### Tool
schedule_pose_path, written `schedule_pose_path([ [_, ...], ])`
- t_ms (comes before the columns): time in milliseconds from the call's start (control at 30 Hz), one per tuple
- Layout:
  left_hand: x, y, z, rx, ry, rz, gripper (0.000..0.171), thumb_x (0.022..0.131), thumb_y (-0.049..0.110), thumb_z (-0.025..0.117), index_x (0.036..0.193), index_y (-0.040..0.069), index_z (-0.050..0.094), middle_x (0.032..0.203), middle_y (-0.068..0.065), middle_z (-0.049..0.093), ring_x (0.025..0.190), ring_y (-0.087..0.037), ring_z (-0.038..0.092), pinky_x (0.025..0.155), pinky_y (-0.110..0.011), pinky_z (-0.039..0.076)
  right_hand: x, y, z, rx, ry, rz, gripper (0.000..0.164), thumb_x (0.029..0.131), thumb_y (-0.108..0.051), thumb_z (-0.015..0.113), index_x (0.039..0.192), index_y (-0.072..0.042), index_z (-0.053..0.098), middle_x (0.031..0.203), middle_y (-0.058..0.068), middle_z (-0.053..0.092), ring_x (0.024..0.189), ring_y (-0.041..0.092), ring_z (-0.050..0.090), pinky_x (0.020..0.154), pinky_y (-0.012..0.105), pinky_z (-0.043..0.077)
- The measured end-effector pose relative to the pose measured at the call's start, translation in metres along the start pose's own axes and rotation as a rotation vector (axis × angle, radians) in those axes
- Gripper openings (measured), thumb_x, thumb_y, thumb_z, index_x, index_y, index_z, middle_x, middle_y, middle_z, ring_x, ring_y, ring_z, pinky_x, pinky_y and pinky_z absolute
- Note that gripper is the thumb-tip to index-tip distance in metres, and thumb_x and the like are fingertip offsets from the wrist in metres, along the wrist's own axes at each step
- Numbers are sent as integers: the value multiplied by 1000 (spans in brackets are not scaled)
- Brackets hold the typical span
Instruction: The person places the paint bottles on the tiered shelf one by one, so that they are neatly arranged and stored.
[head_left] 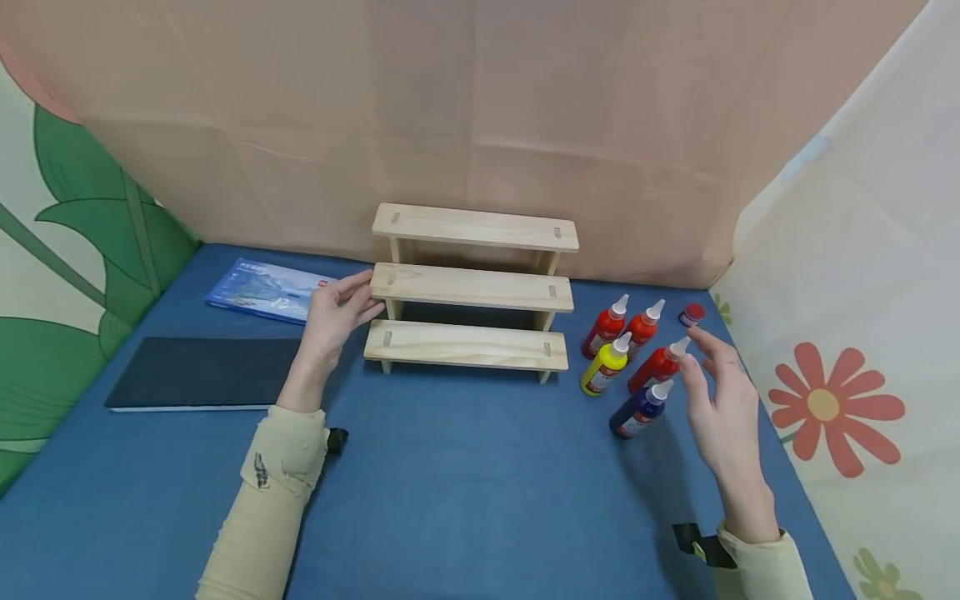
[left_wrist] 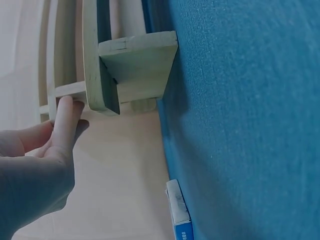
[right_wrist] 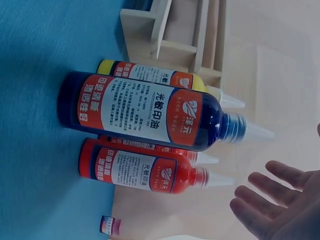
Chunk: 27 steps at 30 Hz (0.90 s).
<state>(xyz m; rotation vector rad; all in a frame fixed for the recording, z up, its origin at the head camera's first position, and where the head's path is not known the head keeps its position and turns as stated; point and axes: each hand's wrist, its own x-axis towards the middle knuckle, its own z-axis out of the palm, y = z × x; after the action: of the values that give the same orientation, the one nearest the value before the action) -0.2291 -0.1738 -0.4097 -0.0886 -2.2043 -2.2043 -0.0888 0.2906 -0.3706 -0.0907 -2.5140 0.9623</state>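
A three-tier wooden step rack (head_left: 472, 287) stands at the back of the blue table. My left hand (head_left: 333, 312) pinches the left end of its middle board, thumb and fingers at the board's edge in the left wrist view. At the right stand a yellow bottle (head_left: 605, 367), a dark blue bottle (right_wrist: 145, 112) and several red bottles (right_wrist: 135, 167), all with white pointed nozzles. Beside the nearer red one hovers my right hand (head_left: 720, 408), fingers apart and holding nothing. In the right wrist view, its fingertips are a little away from the nozzles.
A small red-capped jar (head_left: 692, 314) stands behind the bottles, near the right wall. Left of the rack lie a flat blue box (head_left: 262, 287) with a landscape print and a dark flat pad (head_left: 202, 373). Brown paper (head_left: 465, 108) covers the back wall.
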Motion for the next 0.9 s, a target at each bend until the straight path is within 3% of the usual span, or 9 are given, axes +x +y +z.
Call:
schedule_pose_path([
  [200, 1, -2, 1, 0, -1, 7, 47, 115, 5, 49, 159, -9, 42, 151, -33, 51, 135, -45, 57, 104, -30, 58, -10, 5, -1, 22, 4, 58, 53, 111, -32, 58, 156, -5, 52, 155, 20, 54, 141, 42, 52, 109, 73, 49],
  [300, 2, -2, 1, 3, -2, 8, 47, 115, 5, 49, 159, -8, 42, 151, -33, 51, 135, -45, 57, 103, -29, 58, -15, 10, 0, 21, -22, 91, 53, 110, -32, 60, 157, -7, 51, 154, 18, 55, 140, 40, 53, 112, 40, 54],
  [367, 2, -2, 1, 7, 0, 8, 47, 115, 5, 49, 159, -8, 42, 151, -33, 51, 135, -45, 57, 102, -29, 58, -18, 15, 1, 36, -46, 108, 54, 110, -34, 61, 157, -8, 51, 154, 17, 56, 139, 38, 54, 105, 16, 49],
  [433, 2, -2, 1, 10, 4, 6, 47, 115, 5, 49, 159, -8, 43, 150, -33, 52, 134, -45, 58, 102, -28, 58, -21, 20, 3, 52, -77, 124, 55, 110, -35, 61, 157, -9, 50, 153, 16, 56, 139, 37, 55, 98, 6, 42],
  [500, 1, -1, 0, 10, 6, 3, 46, 115, 5, 49, 159, -8, 43, 150, -33, 52, 134, -44, 58, 102, -28, 58, -23, 24, 5, 79, -111, 146, 56, 110, -37, 61, 157, -9, 49, 153, 17, 56, 139, 37, 54, 107, 18, 49],
  [567, 1, -1, 0, 7, 6, -1, 46, 115, 5, 49, 159, -8, 43, 150, -33, 52, 135, -44, 58, 102, -29, 58, -26, 28, 8, 100, -149, 172, 58, 110, -39, 60, 158, -9, 47, 154, 19, 54, 140, 40, 53, 115, 44, 52],
  [633, 1, -1, 0, 7, 5, -3, 46, 115, 5, 48, 159, -8, 43, 150, -33, 52, 135, -44, 58, 103, -29, 58, -28, 32, 10, 114, -190, 198, 61, 110, -41, 59, 159, -8, 44, 155, 22, 52, 141, 44, 50, 113, 69, 48],
  [667, 0, -1, 0, 6, 4, -3, 46, 115, 5, 48, 159, -8, 43, 150, -33, 52, 135, -44, 58, 103, -30, 58, -29, 34, 11, 123, -207, 205, 62, 110, -42, 58, 159, -7, 43, 156, 24, 51, 141, 46, 50, 111, 75, 45],
  [900, 0, -3, -1, 3, -2, 0, 46, 115, 7, 48, 159, -8, 42, 149, -34, 52, 135, -44, 58, 103, -29, 58, -33, 40, 17, 111, -315, 218, 66, 109, -42, 62, 158, -3, 41, 154, 29, 50, 138, 52, 51, 112, 70, 45],
])
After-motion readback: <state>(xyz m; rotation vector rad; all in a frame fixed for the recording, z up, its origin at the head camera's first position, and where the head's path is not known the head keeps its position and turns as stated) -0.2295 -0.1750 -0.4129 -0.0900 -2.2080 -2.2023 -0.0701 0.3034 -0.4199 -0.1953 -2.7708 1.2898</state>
